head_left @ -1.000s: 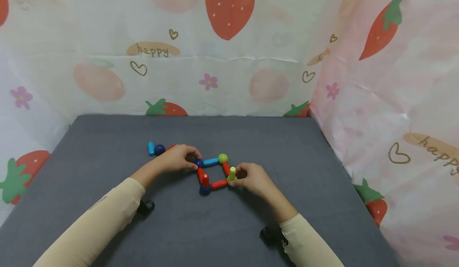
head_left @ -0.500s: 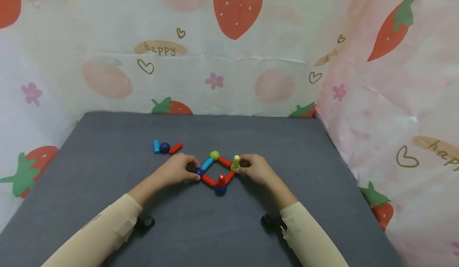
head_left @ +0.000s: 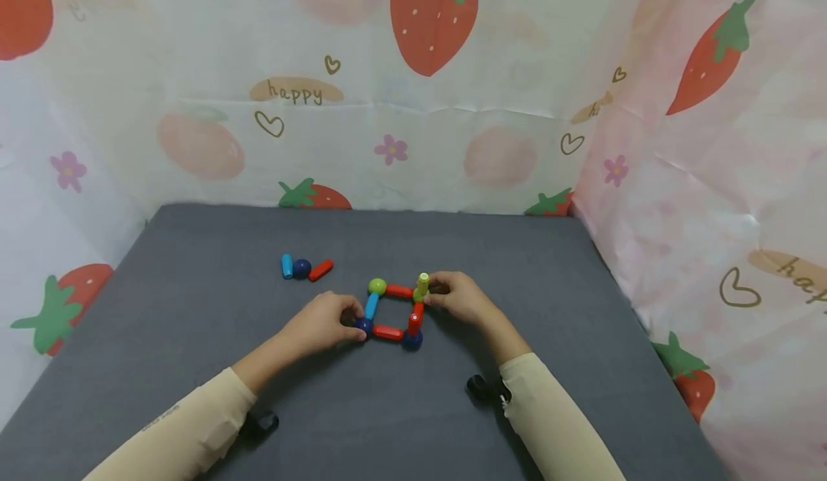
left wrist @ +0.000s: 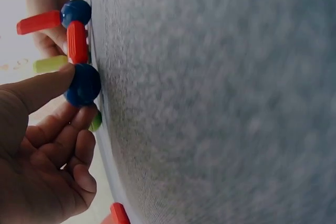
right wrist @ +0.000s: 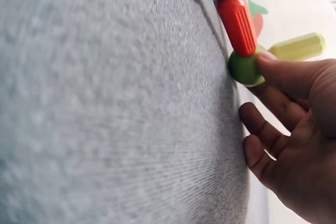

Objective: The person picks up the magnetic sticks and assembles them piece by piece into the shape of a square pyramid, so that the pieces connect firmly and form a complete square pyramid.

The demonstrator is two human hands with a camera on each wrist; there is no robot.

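A four-sided frame of toy balls and rods lies on the grey cloth in the head view. My left hand (head_left: 327, 321) pinches its near-left dark blue ball (left wrist: 84, 85) between thumb and fingers. At the far-right corner, my right hand (head_left: 460, 299) pinches a green ball (right wrist: 244, 69), from which a yellow-green rod (right wrist: 299, 46) stands up. Another dark blue ball (head_left: 412, 340) forms the near-right corner and bears an upright red rod (left wrist: 39, 22). A green ball (head_left: 377, 287) is at the far left. A light blue rod (head_left: 371, 306) and red rods (head_left: 389, 332) make the sides.
Behind the left hand lie a loose light blue rod (head_left: 287, 266), a dark blue ball (head_left: 301, 269) and a red rod (head_left: 321, 270). Strawberry-print sheets (head_left: 310, 143) rise along the back and sides of the grey-covered table (head_left: 362, 416).
Both hands have turned the frame anticlockwise on the cloth. The left hand has come nearer the front, while the right hand has moved slightly back. The head view has shifted a little too.
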